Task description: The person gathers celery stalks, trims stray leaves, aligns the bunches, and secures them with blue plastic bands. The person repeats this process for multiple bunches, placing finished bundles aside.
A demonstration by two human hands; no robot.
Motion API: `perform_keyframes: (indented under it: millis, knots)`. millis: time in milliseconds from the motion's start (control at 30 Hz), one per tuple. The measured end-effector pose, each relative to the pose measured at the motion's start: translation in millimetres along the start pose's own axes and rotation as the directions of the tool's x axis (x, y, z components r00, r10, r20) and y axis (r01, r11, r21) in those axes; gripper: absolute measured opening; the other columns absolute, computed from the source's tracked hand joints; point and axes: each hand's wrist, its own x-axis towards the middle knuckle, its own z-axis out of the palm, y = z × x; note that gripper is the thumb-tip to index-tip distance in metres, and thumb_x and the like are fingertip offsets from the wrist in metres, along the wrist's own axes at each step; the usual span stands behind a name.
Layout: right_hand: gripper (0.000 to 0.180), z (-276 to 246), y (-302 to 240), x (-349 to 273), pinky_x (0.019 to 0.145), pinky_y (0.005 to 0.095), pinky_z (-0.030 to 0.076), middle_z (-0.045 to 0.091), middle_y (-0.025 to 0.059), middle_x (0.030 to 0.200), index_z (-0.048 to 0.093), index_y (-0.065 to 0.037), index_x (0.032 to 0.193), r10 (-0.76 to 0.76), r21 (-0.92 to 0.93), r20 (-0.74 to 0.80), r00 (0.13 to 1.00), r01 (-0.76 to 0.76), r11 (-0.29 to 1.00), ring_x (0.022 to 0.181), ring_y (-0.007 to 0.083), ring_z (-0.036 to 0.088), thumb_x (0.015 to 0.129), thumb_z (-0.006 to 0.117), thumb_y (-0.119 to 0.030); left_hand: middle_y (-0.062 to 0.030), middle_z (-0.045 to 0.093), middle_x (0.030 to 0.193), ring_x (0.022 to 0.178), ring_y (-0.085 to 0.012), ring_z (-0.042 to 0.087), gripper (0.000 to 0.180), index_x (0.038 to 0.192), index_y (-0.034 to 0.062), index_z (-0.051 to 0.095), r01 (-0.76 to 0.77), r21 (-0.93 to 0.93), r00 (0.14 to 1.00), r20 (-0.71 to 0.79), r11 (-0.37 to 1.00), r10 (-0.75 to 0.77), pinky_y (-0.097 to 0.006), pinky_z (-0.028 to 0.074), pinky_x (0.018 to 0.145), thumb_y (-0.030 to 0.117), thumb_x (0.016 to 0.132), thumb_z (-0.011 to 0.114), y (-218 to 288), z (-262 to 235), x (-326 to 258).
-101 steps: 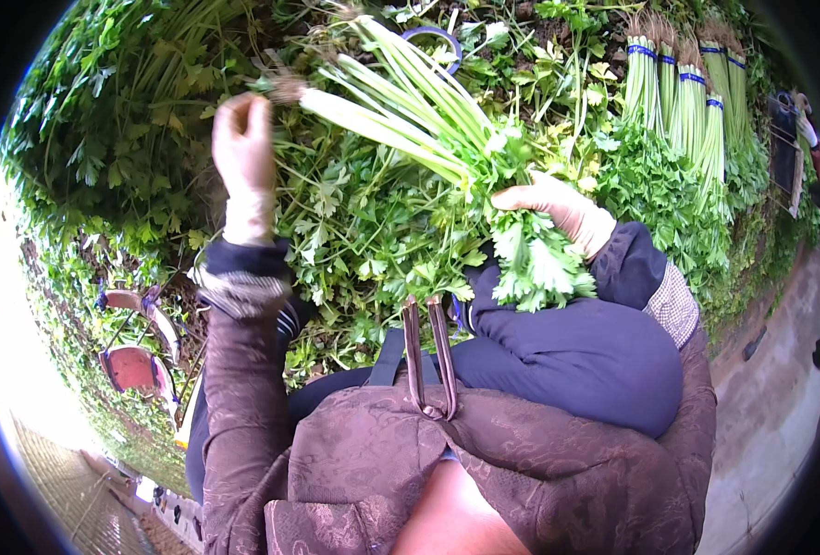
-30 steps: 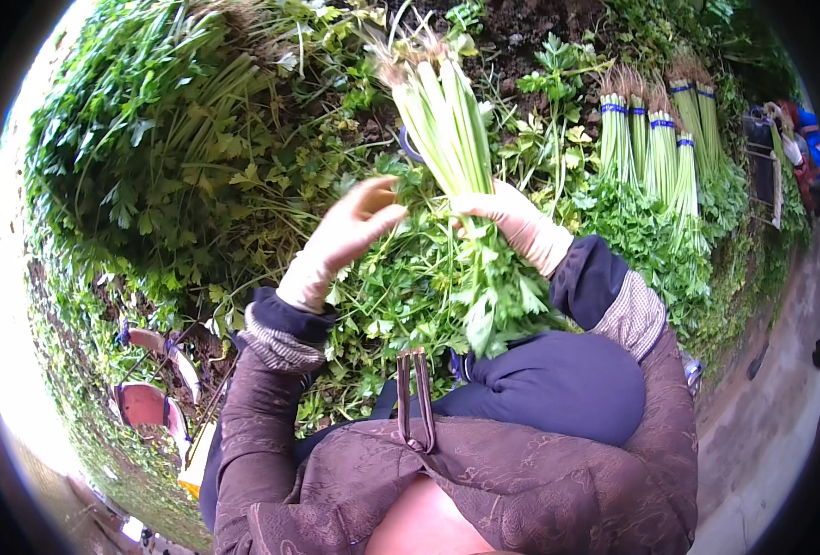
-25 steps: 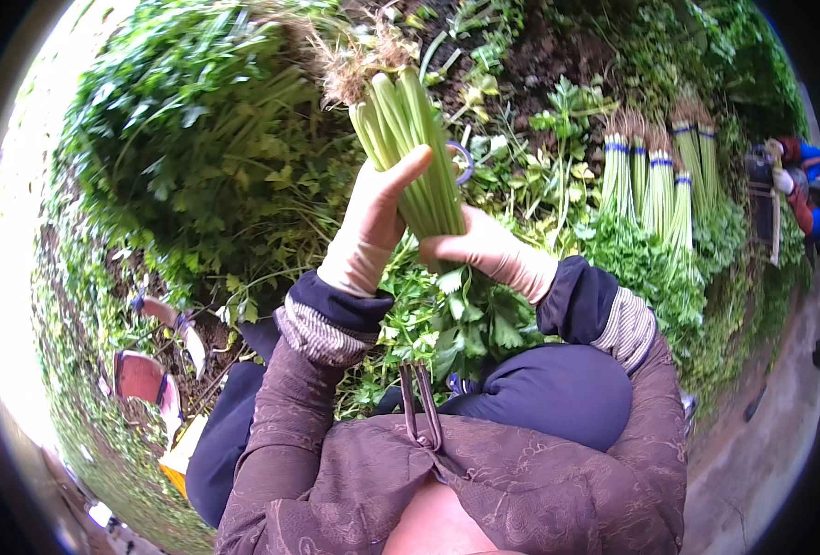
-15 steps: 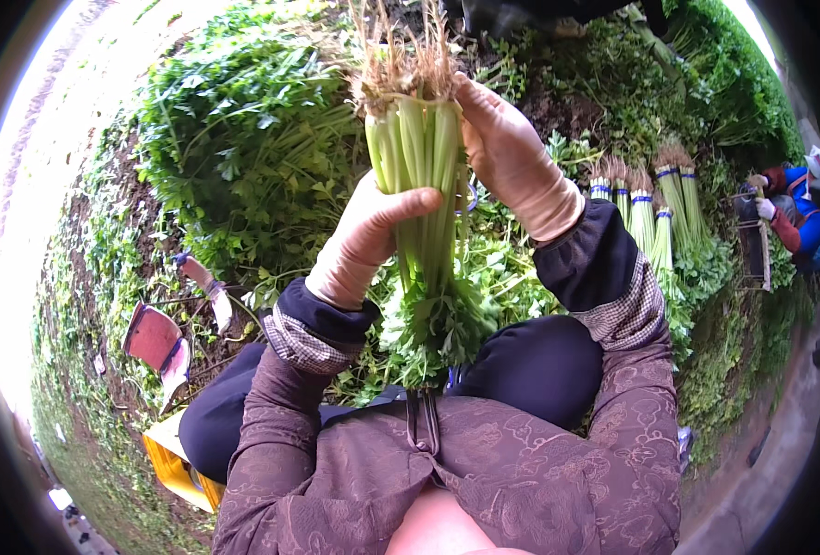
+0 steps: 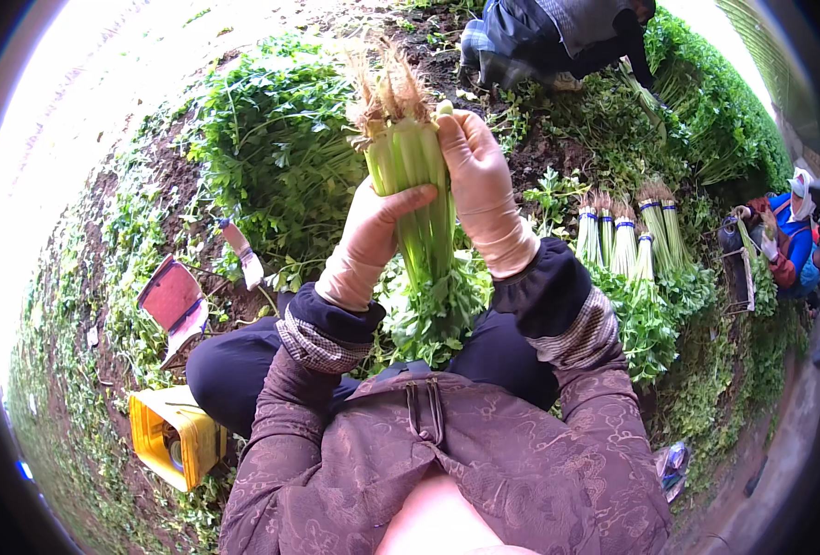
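Note:
A bunch of celery (image 5: 412, 162) stands roots up in front of me, its leaves hanging toward my lap. My left hand (image 5: 373, 222), in a pale thin glove, is wrapped round the stalks with its thumb across the front. Beside the bunch's upper right edge, my right hand (image 5: 476, 162), gloved alike, has its fingers pinched together. A small rounded pale green piece (image 5: 444, 108) shows at those fingertips; whether it is joined to the bunch I cannot tell. Brown stringy roots (image 5: 391, 88) top the bunch.
Blue-banded celery bunches (image 5: 624, 236) lie to the right. A leafy heap (image 5: 276, 139) is at the far left. Nearer are a red folding seat (image 5: 171, 296) and a yellow container (image 5: 178, 439). One person (image 5: 558, 37) bends at the back; another (image 5: 794, 231) works at the right edge.
My right hand has shifted left and closed its fingers into a pinch, with a pale green piece now at their tips. The left hand keeps its hold. The view has shifted, showing more of the person behind.

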Motion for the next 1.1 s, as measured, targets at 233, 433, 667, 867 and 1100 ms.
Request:
perform_keyframes:
  millis: [233, 433, 667, 867, 1100]
  knots:
    - [0.046, 2.5, -9.0, -10.2, 0.078, 0.0218, 0.049, 0.065, 0.0005, 0.095, 0.06, -0.003, 0.112, -0.002, 0.024, 0.19, 0.982, -0.003, 1.0, 0.085, 0.0082, 0.059, 0.088, 0.075, -0.039, -0.0057, 0.065, 0.114, 0.101, -0.0182, 0.065, 0.051, 0.129, 0.0012, 0.055, -0.053, 0.166, 0.999, 0.008, 0.985, 0.052, -0.033, 0.053, 0.089, 0.02, 0.086, 0.077, 5.1, -4.4, -14.6]
    - [0.044, -18.5, -13.0, -6.4, 0.076, 0.0237, 0.052, 0.067, 0.0013, 0.095, 0.061, -0.004, 0.108, 0.067, 0.221, 0.123, 0.99, -0.093, 0.971, 0.084, 0.0086, 0.061, 0.082, 0.083, -0.032, -0.0085, 0.065, 0.115, 0.101, -0.0199, 0.066, 0.052, 0.132, 0.0019, 0.052, -0.042, 0.007, 0.999, -0.01, 0.999, 0.042, -0.035, 0.056, 0.087, 0.032, 0.093, 0.07, -5.0, 0.7, -12.9]
    - [0.036, -34.4, -16.7, -3.6, 0.082, 0.0248, 0.054, 0.068, 0.0031, 0.098, 0.06, -0.002, 0.107, 0.078, 0.202, 0.226, 0.971, -0.125, 0.971, 0.086, 0.0112, 0.063, 0.081, 0.082, -0.015, -0.0044, 0.068, 0.107, 0.093, -0.0134, 0.065, 0.044, 0.123, 0.0025, 0.06, 0.011, 0.165, 0.997, -0.079, 0.986, 0.002, -0.028, 0.053, 0.082, 0.031, 0.093, 0.072, -14.9, 10.0, -6.1]
    - [0.038, -49.9, -19.8, -1.5, 0.079, 0.026, 0.056, 0.069, 0.0033, 0.095, 0.062, -0.003, 0.113, 0.137, 0.274, 0.077, 0.988, -0.153, 0.949, 0.083, 0.012, 0.066, 0.081, 0.08, -0.01, -0.0088, 0.07, 0.099, 0.081, -0.016, 0.068, 0.035, 0.117, -0.0001, 0.061, 0.06, 0.345, 0.973, -0.228, 0.937, 0.022, -0.03, 0.056, 0.072, 0.024, 0.093, 0.071, -3.9, 3.1, 1.8]
    - [0.037, -38.6, -7.8, -1.7, 0.081, 0.0245, 0.053, 0.069, 0.0027, 0.097, 0.062, -0.001, 0.112, 0.187, 0.235, 0.138, 0.973, -0.216, 0.948, 0.086, 0.0107, 0.064, 0.079, 0.078, -0.006, -0.0033, 0.069, 0.098, 0.082, -0.0099, 0.064, 0.034, 0.115, 0.0019, 0.064, -0.019, 0.24, 0.991, -0.127, 0.971, 0.051, -0.025, 0.052, 0.074, 0.023, 0.091, 0.074, -8.2, 7.7, -0.2]
